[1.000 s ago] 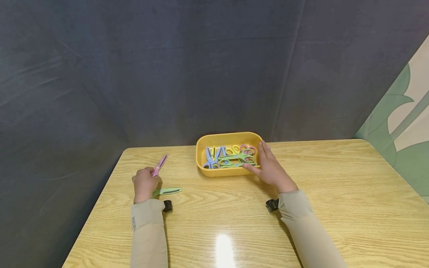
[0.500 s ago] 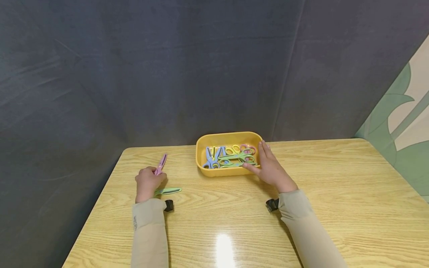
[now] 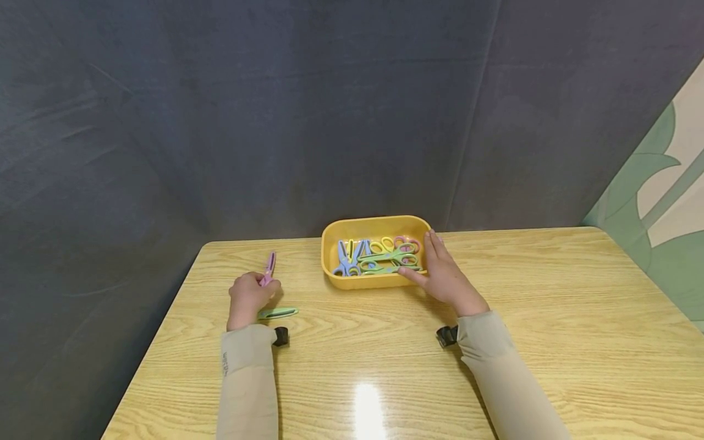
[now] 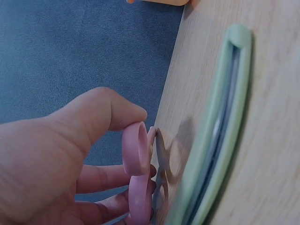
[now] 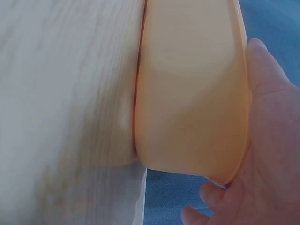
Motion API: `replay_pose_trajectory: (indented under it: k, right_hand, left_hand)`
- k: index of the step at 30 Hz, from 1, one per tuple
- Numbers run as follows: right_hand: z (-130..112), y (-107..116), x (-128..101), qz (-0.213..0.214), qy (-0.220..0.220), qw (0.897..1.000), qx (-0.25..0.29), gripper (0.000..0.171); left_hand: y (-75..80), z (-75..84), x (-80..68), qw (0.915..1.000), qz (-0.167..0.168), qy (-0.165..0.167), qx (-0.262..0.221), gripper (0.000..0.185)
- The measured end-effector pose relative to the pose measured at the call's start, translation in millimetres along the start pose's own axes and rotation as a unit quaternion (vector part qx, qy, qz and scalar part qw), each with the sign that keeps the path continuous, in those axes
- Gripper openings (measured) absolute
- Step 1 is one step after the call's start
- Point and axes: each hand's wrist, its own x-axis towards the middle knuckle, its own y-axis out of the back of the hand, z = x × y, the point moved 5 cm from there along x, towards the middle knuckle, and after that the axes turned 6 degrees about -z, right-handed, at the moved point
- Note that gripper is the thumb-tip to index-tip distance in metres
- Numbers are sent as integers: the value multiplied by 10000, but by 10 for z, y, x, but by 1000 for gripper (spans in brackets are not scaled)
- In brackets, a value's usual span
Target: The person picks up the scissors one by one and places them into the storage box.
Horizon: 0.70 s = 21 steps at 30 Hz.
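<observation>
My left hand [image 3: 247, 299] pinches a pair of pink scissors [image 3: 270, 267] by the handles, thumb on one ring [image 4: 133, 161] and fingers at the other. Their blades point away from me, close over the table. Just right of that wrist lies a pair of green scissors [image 3: 280, 313], its handles hidden behind my hand. At the table's far edge sits a yellow bin [image 3: 352, 283] with several blue, yellow, green and pink scissors inside. My right hand [image 3: 448, 282] holds the bin's right end, its thumb over the front rim and its fingers round the side.
The wooden table [image 3: 363, 342] ends at a dark cloth wall [image 3: 341, 122] directly behind the bin. A panel with a green leaf pattern [image 3: 660, 232] stands at the right. Black camera mounts [image 3: 447, 336] sit on both wrists.
My left hand has shifted a little to the right with the pink scissors, whose blades now point more straight away from me. My right hand and the bin have stayed put.
</observation>
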Motion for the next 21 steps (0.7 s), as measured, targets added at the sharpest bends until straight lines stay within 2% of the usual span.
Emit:
replay_pose_trajectory:
  k: [15,21]
  right_hand:
    - [-7,-9,3,41,33,10000,-30,110]
    - [-6,-2,5,31,20,10000,-29,111]
  left_hand:
    - [-45,93,32,9992,19,-387,84,44]
    - [-51,146,59,9987,-14,-515,-29,51]
